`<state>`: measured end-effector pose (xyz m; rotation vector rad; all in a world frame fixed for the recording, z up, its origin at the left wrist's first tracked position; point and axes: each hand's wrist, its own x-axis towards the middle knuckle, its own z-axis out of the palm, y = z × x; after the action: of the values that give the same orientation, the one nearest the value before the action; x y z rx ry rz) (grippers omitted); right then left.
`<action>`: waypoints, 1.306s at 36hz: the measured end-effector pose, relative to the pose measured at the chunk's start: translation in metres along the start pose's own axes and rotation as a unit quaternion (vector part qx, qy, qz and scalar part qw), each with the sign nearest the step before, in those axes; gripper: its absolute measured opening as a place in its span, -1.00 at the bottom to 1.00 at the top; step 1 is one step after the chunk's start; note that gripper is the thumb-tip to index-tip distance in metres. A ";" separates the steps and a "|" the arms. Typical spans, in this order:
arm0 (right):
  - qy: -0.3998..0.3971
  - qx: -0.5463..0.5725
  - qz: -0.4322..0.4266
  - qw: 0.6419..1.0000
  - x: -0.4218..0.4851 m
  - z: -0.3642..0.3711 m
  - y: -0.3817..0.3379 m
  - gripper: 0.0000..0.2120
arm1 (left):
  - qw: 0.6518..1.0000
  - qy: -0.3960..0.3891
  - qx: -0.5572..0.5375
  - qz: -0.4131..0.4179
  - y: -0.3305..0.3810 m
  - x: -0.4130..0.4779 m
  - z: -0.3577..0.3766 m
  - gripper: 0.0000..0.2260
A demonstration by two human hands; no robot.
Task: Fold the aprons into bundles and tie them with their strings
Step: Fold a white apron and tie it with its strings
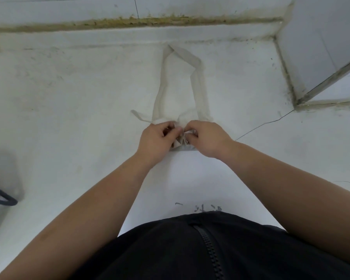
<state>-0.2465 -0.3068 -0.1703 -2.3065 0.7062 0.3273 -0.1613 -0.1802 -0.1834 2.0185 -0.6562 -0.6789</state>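
Directly beneath my hands, mid-surface, sits the apron bundle (181, 146), touching both. My left hand (157, 138) and right hand (205, 136) each pinch pale cloth at its top, equally near. Its neck loop (198, 81) runs straight away from me toward the far edge of the surface (69, 98), setting the long axis. One tie string (138, 116) trails off left.

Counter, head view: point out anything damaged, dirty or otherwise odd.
A thin crack runs across the counter from near the right hand toward the corner on the right. Yellow-brown grime lines the joint at the back wall. The apron, pinched by that hand and the left hand, looks undamaged.
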 end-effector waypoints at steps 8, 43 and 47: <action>-0.002 0.064 0.010 0.998 0.001 -0.002 0.000 -0.85 | 0.981 -0.011 -0.181 -0.064 -0.002 0.002 -0.008 -0.63; -0.041 0.323 -0.020 0.945 -0.015 0.000 -0.006 -0.79 | 0.986 0.008 -0.129 -0.107 0.012 0.005 0.006 -0.88; -0.042 0.329 0.004 0.943 -0.014 -0.005 -0.005 -0.70 | 0.989 -0.037 -0.128 -0.070 0.014 0.001 0.003 -0.88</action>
<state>-0.2544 -0.3013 -0.1582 -1.6445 0.6585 0.1573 -0.1656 -0.1889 -0.1733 1.8197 -0.4461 -0.8792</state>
